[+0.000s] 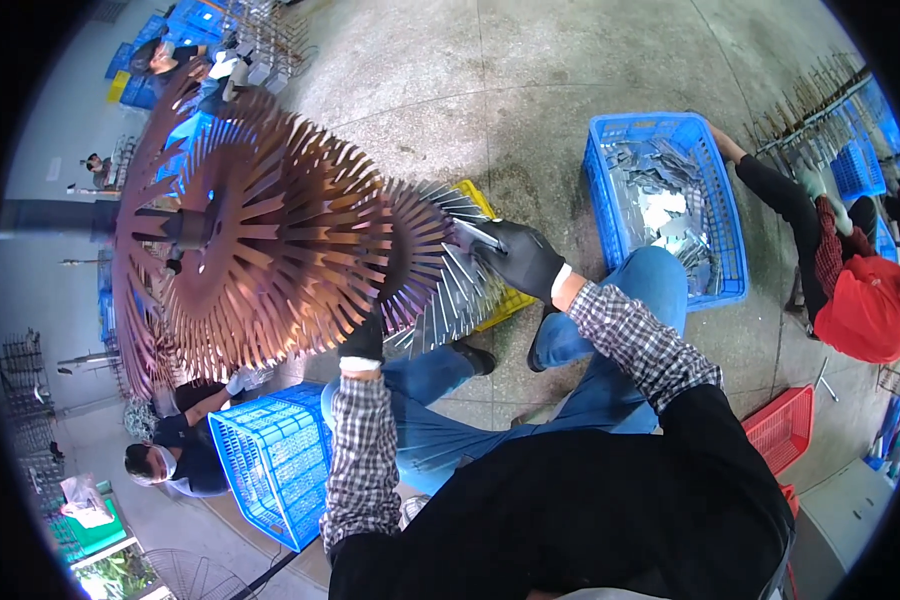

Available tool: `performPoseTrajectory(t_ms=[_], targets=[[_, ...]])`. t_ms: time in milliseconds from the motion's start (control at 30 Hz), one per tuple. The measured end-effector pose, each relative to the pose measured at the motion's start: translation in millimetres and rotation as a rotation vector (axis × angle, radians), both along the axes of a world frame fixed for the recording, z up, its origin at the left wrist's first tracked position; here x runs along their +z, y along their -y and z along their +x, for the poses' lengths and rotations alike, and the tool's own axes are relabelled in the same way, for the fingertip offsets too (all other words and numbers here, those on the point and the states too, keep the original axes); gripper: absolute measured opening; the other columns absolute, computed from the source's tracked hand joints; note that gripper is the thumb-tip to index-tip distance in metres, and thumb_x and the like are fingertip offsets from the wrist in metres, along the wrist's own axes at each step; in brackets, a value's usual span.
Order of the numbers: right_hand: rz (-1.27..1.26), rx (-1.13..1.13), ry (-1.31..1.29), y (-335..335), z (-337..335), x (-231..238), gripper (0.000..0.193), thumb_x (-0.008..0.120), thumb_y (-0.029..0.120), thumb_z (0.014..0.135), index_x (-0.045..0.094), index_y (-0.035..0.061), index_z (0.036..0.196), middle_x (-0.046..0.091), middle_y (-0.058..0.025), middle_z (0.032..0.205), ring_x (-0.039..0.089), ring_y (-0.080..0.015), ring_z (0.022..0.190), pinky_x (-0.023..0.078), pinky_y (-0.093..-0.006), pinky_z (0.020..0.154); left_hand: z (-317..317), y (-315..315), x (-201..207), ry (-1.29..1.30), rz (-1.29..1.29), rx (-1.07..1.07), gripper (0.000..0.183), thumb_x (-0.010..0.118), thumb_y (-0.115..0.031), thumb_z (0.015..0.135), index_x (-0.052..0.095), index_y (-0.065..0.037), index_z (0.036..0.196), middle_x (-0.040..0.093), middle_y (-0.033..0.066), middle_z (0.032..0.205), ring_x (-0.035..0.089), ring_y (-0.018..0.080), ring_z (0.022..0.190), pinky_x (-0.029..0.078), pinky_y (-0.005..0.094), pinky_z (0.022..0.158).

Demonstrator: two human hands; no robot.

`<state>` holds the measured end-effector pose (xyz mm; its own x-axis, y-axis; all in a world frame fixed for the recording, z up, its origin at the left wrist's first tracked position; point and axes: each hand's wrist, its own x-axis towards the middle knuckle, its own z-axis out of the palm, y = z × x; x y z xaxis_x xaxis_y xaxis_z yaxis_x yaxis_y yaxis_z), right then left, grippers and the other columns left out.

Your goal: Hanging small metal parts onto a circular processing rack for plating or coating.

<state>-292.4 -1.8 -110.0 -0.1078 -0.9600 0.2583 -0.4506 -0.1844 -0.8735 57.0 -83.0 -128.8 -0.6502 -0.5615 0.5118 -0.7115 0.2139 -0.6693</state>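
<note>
A tall rack of stacked, toothed copper-brown discs [270, 215] fills the left side of the view. Thin silver metal plates [460, 300] fan out along the edge of its nearest disc. At that edge is my right hand [518, 260] in a black glove, its fingers closed on a small flat metal plate [475, 234]. My left hand [361, 340], gloved in black too, reaches up to the lower edge of the discs. Its fingers are hidden among the discs, so its grip does not show.
A blue crate [590, 190] of loose metal plates stands beside my right knee. Behind the discs sits a yellow crate [510, 308]. Another blue crate [275, 465] is at my left, a red crate [782, 430] at the right. Co-workers sit on both sides, one in red [863, 308].
</note>
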Motion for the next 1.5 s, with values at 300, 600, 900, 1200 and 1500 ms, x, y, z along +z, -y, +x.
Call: performPoseTrajectory(t_ms=[300, 600, 900, 1200, 1500], targets=[[-0.067, -0.081, -0.085, -38.4, 22.5, 4.4, 0.033, 0.067, 0.015, 0.092, 0.071, 0.0051, 0.124, 0.073, -0.0184, 0.106, 0.069, -0.0368, 0.085, 0.055, -0.0407, 0.077, -60.3, 2.3, 22.7, 0.044, -0.373, -0.076, 0.032, 0.064, -0.034, 0.099, 0.072, -0.017, 0.125, 0.075, 0.0098, 0.117, 0.075, 0.0279, 0.097, 0.062, 0.0412, 0.079], [0.028, -0.175, -0.053, -53.0, 40.2, 9.9, 0.032, 0.067, 0.015, 0.091, 0.071, 0.0052, 0.122, 0.073, -0.0181, 0.105, 0.069, -0.0375, 0.086, 0.055, -0.0413, 0.077, -36.1, 17.6, -27.8, -0.063, -0.102, -0.131, 0.033, 0.062, -0.03, 0.097, 0.071, -0.019, 0.127, 0.073, 0.0114, 0.114, 0.074, 0.0313, 0.097, 0.06, 0.0494, 0.081], [-0.069, -0.183, -0.101, -49.3, 41.1, 6.1, 0.034, 0.068, 0.017, 0.092, 0.07, 0.0055, 0.123, 0.073, -0.0179, 0.108, 0.07, -0.038, 0.087, 0.055, -0.0418, 0.077, -57.5, 14.7, -6.6, -0.073, -0.15, -0.117, 0.041, 0.063, -0.025, 0.09, 0.071, -0.019, 0.13, 0.073, 0.0142, 0.115, 0.073, 0.0302, 0.095, 0.058, 0.0464, 0.081], [0.009, -0.206, -0.003, -55.1, 46.3, 10.2, 0.031, 0.066, 0.02, 0.095, 0.071, 0.0059, 0.122, 0.074, -0.0185, 0.104, 0.07, -0.04, 0.085, 0.055, -0.0432, 0.077, -49.5, 23.3, -16.8, -0.006, -0.215, -0.118, 0.054, 0.056, -0.034, 0.096, 0.057, -0.003, 0.14, 0.064, 0.0286, 0.134, 0.068, 0.0409, 0.115, 0.051, 0.0503, 0.102], [0.007, -0.173, 0.082, -51.9, 43.9, 16.1, 0.031, 0.066, 0.022, 0.095, 0.071, 0.0055, 0.121, 0.075, -0.0194, 0.104, 0.069, -0.0399, 0.086, 0.054, -0.0439, 0.077, -44.4, 29.9, -31.6, 0.003, -0.261, -0.087, 0.054, 0.058, -0.038, 0.097, 0.058, -0.003, 0.139, 0.064, 0.026, 0.134, 0.066, 0.0379, 0.114, 0.051, 0.0494, 0.099]])
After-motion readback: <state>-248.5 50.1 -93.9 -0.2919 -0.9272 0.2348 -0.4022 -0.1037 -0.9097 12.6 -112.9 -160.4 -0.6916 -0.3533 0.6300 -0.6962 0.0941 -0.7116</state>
